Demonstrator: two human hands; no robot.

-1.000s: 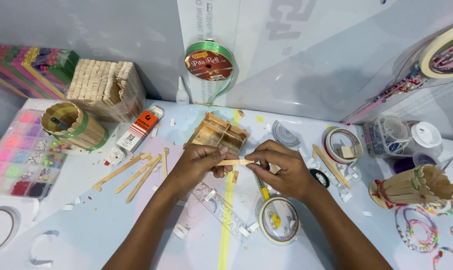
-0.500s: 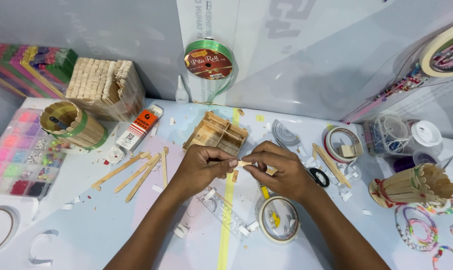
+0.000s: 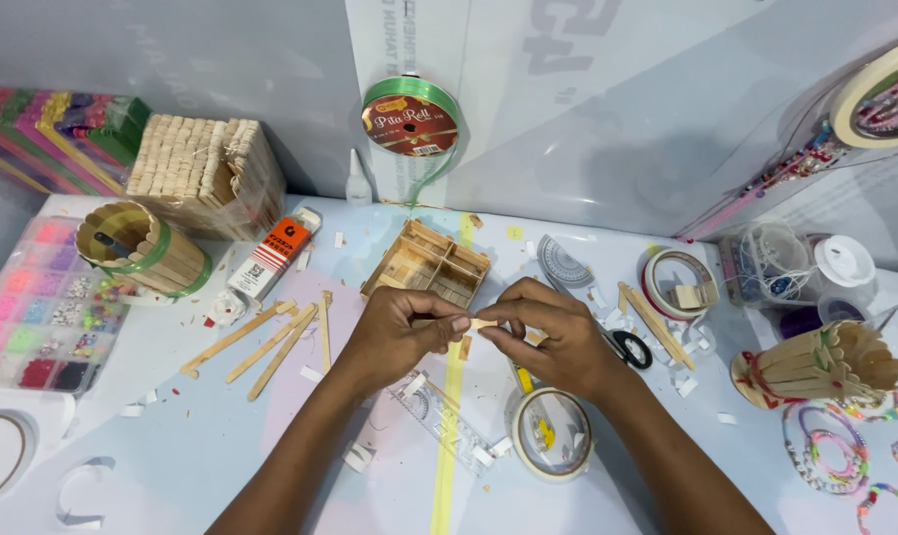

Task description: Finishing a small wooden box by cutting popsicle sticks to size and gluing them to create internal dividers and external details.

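My left hand and my right hand meet over the middle of the table and pinch a short wooden craft stick between their fingertips. Only the stick's middle shows between the fingers. Just beyond my hands sits a small open box built of craft sticks. Several loose craft sticks lie on the table left of my left hand. A roll of clear tape rests under my right wrist, and a clear ruler lies below my left hand.
A stick-built cup and a stacked stick block stand at the back left beside a glue box. A bead organiser lies far left. Scissors, a tape roll, a stick vase and bead bracelets crowd the right. A green ribbon spool hangs on the wall.
My hands have drawn closer together around the stick, covering more of it. The other things on the table have not moved.
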